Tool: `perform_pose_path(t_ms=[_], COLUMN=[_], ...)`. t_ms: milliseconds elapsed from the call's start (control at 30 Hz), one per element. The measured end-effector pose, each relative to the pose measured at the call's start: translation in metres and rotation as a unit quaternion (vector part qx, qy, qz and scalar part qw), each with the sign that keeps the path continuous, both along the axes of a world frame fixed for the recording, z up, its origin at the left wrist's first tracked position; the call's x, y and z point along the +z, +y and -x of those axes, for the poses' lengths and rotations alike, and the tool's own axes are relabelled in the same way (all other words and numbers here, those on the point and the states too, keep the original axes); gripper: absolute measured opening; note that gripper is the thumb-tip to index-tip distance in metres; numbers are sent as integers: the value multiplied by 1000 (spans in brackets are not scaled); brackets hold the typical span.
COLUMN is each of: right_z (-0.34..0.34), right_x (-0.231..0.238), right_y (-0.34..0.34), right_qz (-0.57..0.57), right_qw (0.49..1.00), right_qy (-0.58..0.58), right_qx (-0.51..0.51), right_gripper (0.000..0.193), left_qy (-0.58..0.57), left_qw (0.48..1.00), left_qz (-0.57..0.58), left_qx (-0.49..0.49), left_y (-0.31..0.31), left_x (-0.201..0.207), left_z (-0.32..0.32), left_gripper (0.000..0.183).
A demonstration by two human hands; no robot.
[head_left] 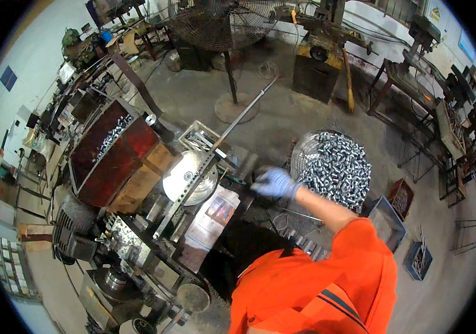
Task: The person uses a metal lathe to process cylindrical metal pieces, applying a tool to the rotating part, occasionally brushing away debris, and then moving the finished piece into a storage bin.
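Note:
My right hand (276, 183), in a pale blue glove, reaches out over the dark machine area between the metal disc and the round basket. Its fingertips blur into the dark background, so whether they hold anything is unclear. Left of it sits a shiny round metal disc (185, 170), crossed by a bar with a row of holes (177, 207). A long metal rod (243, 115) slants up and away from there. Below the disc lies a printed paper sheet (201, 236). Right of my hand, a round perforated basket (303, 157) holds a heap of shiny cylindrical metal parts (338, 170). My left hand is out of sight.
A red hopper (132, 158) with small metal parts stands left. A pedestal fan (230, 83) and a yellow-black machine (318, 69) are at the back, with a broom (350, 92) beside it. Blue bins (389, 222) and a red bin (402, 197) sit on the right floor.

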State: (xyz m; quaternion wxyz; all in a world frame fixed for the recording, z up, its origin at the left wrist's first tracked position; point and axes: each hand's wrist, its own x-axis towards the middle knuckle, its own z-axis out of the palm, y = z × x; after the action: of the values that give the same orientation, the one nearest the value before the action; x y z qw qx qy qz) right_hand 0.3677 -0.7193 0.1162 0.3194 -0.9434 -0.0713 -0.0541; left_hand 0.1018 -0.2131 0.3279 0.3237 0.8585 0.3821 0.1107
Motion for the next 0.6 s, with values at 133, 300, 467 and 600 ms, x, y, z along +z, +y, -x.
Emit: perform_pose_path(t_ms=[133,300,467,600], right_z=[32,70,77,79], right_x=[58,112,92,90], right_y=[139,236,263,264], right_qz=[-145,-268,-257,-248], right_qw=[942,844,822,824], right_qy=[-36,-139,-175,-155], right_qx=[302,443,477,485], right_gripper=[33,34,44,43], left_qy=[-121,-189,-262,-237], left_qw=[982,900,861,859], left_qz=[43,282,391,367], left_qx=[-137,-272,-192,-265], left_y=[-49,-89,-88,-74], left_x=[-24,-93,-133,-135], left_z=[-72,-135,-124,-120], left_gripper=[50,51,44,40])
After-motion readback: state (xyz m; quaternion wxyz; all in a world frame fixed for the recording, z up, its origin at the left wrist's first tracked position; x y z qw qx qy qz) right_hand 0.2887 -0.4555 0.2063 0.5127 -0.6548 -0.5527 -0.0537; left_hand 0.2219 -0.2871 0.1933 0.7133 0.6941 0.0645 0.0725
